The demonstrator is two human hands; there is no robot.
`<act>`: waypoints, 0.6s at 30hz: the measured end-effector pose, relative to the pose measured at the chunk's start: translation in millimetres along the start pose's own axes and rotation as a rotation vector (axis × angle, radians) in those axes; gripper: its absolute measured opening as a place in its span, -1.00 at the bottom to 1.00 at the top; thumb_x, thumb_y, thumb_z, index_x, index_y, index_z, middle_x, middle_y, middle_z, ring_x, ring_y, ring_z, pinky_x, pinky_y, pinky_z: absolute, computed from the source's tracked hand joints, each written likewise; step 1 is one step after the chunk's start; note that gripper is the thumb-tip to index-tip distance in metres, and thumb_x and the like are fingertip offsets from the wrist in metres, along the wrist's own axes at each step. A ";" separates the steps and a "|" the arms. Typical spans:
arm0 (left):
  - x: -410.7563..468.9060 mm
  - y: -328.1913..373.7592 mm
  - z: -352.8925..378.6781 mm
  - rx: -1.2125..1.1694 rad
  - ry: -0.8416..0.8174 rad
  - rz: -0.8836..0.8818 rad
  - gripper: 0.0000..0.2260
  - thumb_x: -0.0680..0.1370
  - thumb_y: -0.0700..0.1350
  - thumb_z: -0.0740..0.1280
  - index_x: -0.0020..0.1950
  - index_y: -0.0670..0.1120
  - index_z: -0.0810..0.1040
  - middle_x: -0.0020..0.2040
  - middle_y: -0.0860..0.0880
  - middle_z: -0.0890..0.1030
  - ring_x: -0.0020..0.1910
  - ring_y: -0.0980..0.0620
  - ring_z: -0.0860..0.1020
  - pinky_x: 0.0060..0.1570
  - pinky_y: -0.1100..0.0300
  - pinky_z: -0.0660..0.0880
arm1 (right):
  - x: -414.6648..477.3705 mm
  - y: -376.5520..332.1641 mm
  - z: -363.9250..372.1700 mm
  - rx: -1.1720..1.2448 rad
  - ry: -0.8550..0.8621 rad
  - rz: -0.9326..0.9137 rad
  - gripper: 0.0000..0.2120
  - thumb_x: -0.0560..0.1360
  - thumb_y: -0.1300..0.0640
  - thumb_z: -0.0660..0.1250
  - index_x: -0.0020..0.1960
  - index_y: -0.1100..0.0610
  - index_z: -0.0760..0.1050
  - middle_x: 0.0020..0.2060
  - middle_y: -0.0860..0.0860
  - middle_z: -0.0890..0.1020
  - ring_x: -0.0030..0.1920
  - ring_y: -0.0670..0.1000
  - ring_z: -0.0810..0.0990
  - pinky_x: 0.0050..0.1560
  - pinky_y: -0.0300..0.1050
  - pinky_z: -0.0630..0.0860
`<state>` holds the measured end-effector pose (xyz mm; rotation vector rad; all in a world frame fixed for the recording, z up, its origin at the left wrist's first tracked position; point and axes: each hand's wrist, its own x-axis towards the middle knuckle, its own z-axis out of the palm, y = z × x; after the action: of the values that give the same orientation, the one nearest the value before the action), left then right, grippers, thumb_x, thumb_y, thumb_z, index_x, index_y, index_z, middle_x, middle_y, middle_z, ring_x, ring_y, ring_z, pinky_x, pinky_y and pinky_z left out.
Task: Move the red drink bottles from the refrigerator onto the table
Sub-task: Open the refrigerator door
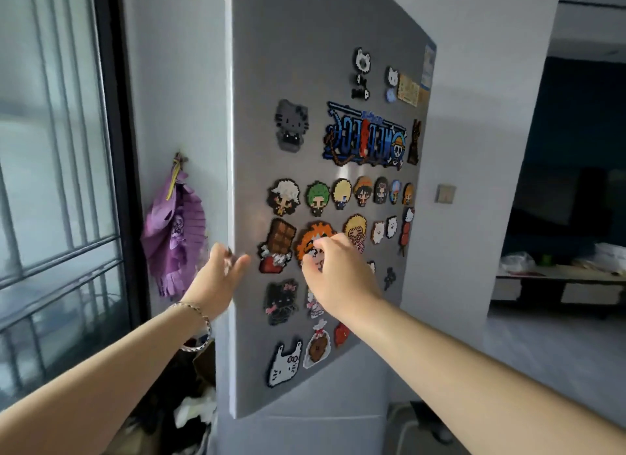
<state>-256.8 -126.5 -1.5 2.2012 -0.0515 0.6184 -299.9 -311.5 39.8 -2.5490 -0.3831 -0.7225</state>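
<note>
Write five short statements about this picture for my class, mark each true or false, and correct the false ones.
1. The refrigerator door carries many magnets. True.
2. The left hand holds a red bottle. False: it holds no bottle and is at the door's left edge.
3. A purple cloth hangs on the wall left of the refrigerator. True.
4. The right hand rests on a table. False: it is raised in front of the door, by an orange-haired magnet.
5. A bracelet is on the right wrist. False: it is on the left wrist.
</note>
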 end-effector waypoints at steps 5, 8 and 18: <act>-73.0 56.4 8.5 -0.009 -0.149 0.140 -0.88 0.59 -0.03 0.21 -0.07 -0.03 0.31 -0.05 -0.05 0.54 -0.23 0.06 0.53 -0.24 0.11 0.56 | -42.2 -12.6 -49.5 0.004 0.069 -0.053 -0.48 0.60 -0.04 0.11 0.47 0.19 0.17 0.37 0.08 0.32 0.36 0.04 0.31 0.31 -0.12 0.30; -103.1 76.6 15.9 -0.038 -0.214 0.218 -0.91 0.59 -0.01 0.19 -0.05 0.01 0.33 0.10 -0.05 0.58 -0.01 0.01 0.59 -0.20 0.25 0.49 | -68.6 -12.1 -71.9 -0.081 0.124 -0.060 -0.33 0.59 -0.10 0.12 0.53 0.19 -0.05 0.43 0.11 0.21 0.40 0.07 0.22 0.38 -0.12 0.21; -127.0 151.9 54.2 0.139 -0.303 0.438 -0.90 0.58 -0.15 0.20 0.05 -0.07 0.48 -0.05 0.00 0.66 -0.13 0.02 0.61 -0.17 0.18 0.54 | -111.8 50.5 -118.1 -0.231 0.356 0.372 0.05 0.47 -0.19 0.31 0.49 0.33 -0.35 0.47 0.23 0.04 0.46 0.18 0.10 0.43 -0.04 0.17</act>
<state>-382.4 -287.4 21.3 2.4204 -0.6813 0.5268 -422.7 -429.0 49.7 -2.5194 0.3004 -1.0935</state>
